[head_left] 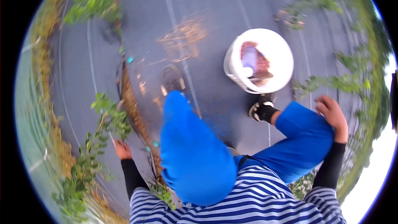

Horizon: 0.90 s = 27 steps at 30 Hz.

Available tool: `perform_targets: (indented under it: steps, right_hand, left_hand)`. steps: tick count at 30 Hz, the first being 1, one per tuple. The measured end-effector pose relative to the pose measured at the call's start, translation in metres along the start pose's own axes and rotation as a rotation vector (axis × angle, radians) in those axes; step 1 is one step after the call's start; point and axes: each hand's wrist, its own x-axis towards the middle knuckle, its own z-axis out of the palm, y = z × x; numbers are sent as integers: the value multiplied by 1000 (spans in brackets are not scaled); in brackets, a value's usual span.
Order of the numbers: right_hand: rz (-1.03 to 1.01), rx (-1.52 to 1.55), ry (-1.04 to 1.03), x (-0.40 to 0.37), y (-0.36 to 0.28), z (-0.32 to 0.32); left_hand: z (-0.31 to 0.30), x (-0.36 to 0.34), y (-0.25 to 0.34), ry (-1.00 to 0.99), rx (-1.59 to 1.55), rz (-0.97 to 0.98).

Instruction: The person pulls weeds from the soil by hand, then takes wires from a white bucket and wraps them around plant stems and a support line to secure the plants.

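My left hand is low on the left, beside a leafy green plant. Its fingers are small and blurred, with a thin pale streak at their tips, so its grip is unclear. On the right, my right hand is by my bent knee in blue trousers, fingers loosely bent and slightly apart, with nothing visible in them. A white bucket stands ahead of my foot. Inside it are reddish small pieces, a pale purple object and something brownish.
Dark ground sheeting with pale lines spreads around. A soil-filled slit runs along the left. More plants grow at upper left and along the right. Dry stalks lie ahead of my shoe. Green netting borders the far left.
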Motion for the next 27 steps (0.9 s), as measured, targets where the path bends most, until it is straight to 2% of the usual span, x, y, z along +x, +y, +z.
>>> perform_targets:
  steps: [1,2,3,4,6,7,9,13,15,17,19,23,24,25,27]
  right_hand:
    - [-31,3,24,-3,-1,0]
    - [-66,8,41,-7,-2,0]
    - [-77,22,40,-12,-8,-1]
    - [-92,37,35,-15,-13,-1]
    - [-132,28,64,-17,-12,-3]
    - [-191,-9,62,-22,-12,-1]
    - [-255,-5,94,-31,-19,-1]
    - [-464,-102,202,-48,-24,13]
    - [-523,-43,174,-60,-28,19]
    - [-560,-15,114,-68,-28,21]
    - [-523,-15,115,-74,-24,19]
    - [-483,-34,148,-75,-10,14]
    - [-493,-27,166,-75,-6,14]
    - [-519,-52,186,-75,-2,15]
    - [-503,-61,163,-76,2,10]
  left_hand:
    - [-8,-31,-3,-237,-28,-204]
    - [-20,-7,-25,-144,-169,-355]
    - [-9,-50,-14,-385,88,-389]
    - [14,-85,-4,-400,145,-403]
    - [61,-151,25,-582,187,-212]
    - [82,-164,44,-609,200,-197]
    - [125,-198,81,-881,101,-137]
    - [238,-326,159,-1172,523,359]
    - [291,-370,167,-1311,746,489]
    - [337,-425,157,-1346,964,475]
    - [383,-448,130,-1444,1194,519]
    - [467,-436,32,-1618,1204,1216]
    - [484,-427,5,-1589,1137,1398]
    - [492,-437,-10,-1492,1270,1327]
    - [506,-437,-39,-1359,1395,1449]
